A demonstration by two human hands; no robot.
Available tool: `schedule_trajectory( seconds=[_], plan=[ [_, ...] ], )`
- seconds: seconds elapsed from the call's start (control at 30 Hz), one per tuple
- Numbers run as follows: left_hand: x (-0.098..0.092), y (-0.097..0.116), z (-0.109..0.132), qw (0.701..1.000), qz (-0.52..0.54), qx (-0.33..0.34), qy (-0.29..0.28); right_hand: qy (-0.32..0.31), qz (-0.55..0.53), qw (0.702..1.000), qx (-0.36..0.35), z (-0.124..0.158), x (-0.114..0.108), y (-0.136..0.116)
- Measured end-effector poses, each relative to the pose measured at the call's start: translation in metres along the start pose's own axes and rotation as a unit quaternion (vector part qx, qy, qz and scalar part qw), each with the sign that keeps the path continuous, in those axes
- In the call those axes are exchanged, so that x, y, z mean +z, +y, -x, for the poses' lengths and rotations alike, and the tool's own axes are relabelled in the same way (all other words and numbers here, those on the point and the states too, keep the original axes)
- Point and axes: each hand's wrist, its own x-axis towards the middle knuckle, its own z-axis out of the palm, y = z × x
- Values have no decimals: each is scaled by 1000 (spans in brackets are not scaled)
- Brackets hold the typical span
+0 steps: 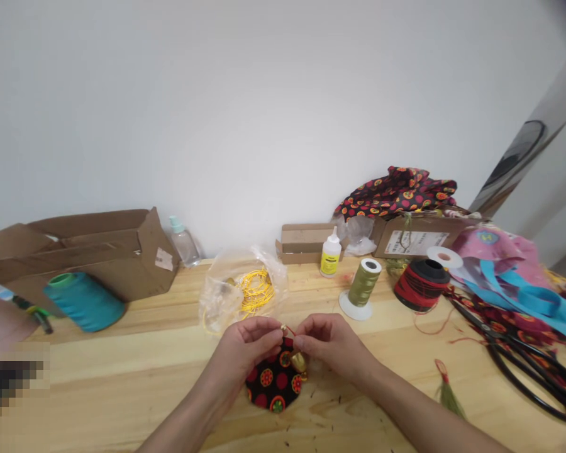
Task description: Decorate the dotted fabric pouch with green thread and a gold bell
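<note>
A small black fabric pouch point(276, 385) with red and orange round patterns hangs or lies just under both hands, above the wooden table. My left hand point(251, 345) is closed in a pinch at the pouch's top, by a small pale gold bit point(283, 327). Between the hands runs a short red cord point(290, 331), and my right hand point(327, 343) pinches its right end. A gold-coloured bell point(299, 361) dangles at the pouch's upper right, below the right fingertips. The fingers partly cover the pouch's top, so the cord's fastening is hidden.
Behind the hands are a plastic bag point(217, 292) with yellow cord, a glue bottle point(330, 255) and an olive thread spool point(365, 283). Rightward are red thread point(412, 289), a green tassel point(448, 390) and black scissors point(509, 362). Left stand a teal thread cone point(85, 302) and a cardboard box point(146, 264).
</note>
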Motion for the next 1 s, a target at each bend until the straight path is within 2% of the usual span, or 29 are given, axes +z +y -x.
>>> schedule_trajectory(
  seconds=[0.17, 0.47, 0.77, 1.0],
  plan=[
    [-1, -1, -1, 1000, -8, 4, -13, -1, -26, 1000, 5, 0, -1, -1],
    [1, 3, 2, 1000, -4, 0, 4, -8, -66, 998, 9, 0, -2, -5],
    [-1, 0, 1, 999, -27, 6, -37, -11, -89, 996, 21, 0, -4, -7],
    [3, 4, 5, 997, -61, 10, -42, -3, -69, 998, 6, 0, -6, -5]
  ],
)
